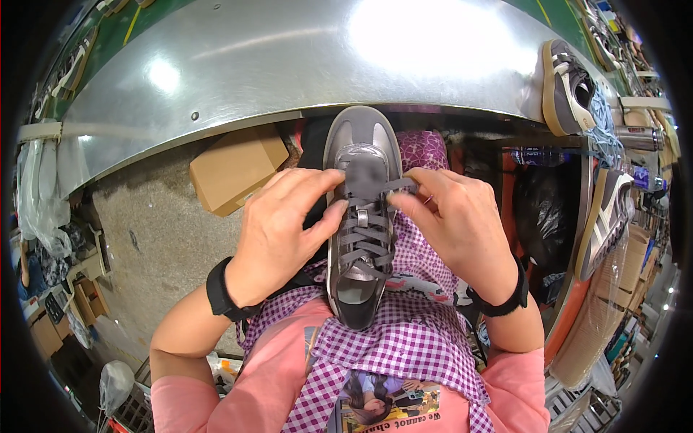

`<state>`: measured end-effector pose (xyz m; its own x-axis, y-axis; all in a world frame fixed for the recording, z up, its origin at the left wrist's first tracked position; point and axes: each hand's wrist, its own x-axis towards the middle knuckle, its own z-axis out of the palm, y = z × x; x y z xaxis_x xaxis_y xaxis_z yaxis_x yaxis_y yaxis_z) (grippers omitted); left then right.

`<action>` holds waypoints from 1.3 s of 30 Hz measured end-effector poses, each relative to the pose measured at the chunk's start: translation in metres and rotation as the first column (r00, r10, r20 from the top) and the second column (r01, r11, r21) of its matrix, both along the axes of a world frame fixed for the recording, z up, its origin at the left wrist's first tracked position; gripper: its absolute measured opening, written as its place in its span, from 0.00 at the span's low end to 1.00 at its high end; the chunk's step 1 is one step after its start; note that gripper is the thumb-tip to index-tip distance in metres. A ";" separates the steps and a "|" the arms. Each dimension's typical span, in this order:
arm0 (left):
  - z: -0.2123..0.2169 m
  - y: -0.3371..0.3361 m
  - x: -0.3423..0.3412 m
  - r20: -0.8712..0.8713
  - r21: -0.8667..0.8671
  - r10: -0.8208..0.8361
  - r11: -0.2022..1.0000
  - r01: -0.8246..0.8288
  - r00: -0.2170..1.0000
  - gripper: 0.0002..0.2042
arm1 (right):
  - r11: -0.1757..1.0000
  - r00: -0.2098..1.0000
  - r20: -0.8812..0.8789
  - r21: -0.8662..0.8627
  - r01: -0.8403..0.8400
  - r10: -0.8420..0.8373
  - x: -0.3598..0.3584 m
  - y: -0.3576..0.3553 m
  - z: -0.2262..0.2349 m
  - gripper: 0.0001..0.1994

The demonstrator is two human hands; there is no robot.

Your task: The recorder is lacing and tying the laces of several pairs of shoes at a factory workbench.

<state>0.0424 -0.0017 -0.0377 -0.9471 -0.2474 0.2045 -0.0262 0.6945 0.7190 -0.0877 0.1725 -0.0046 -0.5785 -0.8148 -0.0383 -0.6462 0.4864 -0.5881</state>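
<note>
A grey sneaker [363, 133] with dark laces and silver panels rests upright in front of me, toe pointing away, heel against my checked apron. Flat grey shoelace [366, 238] criss-crosses its front; the area near the toe end of the lacing is blurred. My left hand [285, 224] grips the sneaker's left edge beside the lacing, thumb and forefinger bent against it. On the other side, my right hand [455, 220] pinches a length of the lace between thumb and forefinger, drawn out to the right of the shoe.
Beyond the sneaker runs a shiny metal bench [274, 72]. At right are another sneaker [568, 86], a bundle of pale blue laces [605, 130] and a third sneaker [605, 224]. An opened cardboard box [238, 169] lies below the bench at left. A black bag [546, 224] hangs at right.
</note>
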 end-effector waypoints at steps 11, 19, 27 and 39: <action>0.021 -0.006 -0.036 -0.156 -0.458 -0.272 0.872 0.174 0.950 0.18 | 0.996 0.984 0.163 -0.051 0.076 -0.066 0.031 0.018 -0.009 0.10; 0.014 -0.009 -0.019 0.117 -0.109 -0.166 0.978 0.179 0.979 0.18 | 0.992 0.990 0.124 -0.094 0.078 -0.066 0.027 0.030 -0.020 0.07; 0.026 -0.011 -0.043 -0.121 -0.562 -0.308 0.805 0.191 0.944 0.20 | 0.993 0.996 0.018 -0.078 0.091 -0.089 0.009 0.008 -0.023 0.05; 0.028 -0.010 -0.037 0.232 0.231 -0.211 0.960 0.157 0.950 0.25 | 0.994 0.999 0.033 -0.100 0.042 -0.039 0.002 -0.016 -0.029 0.06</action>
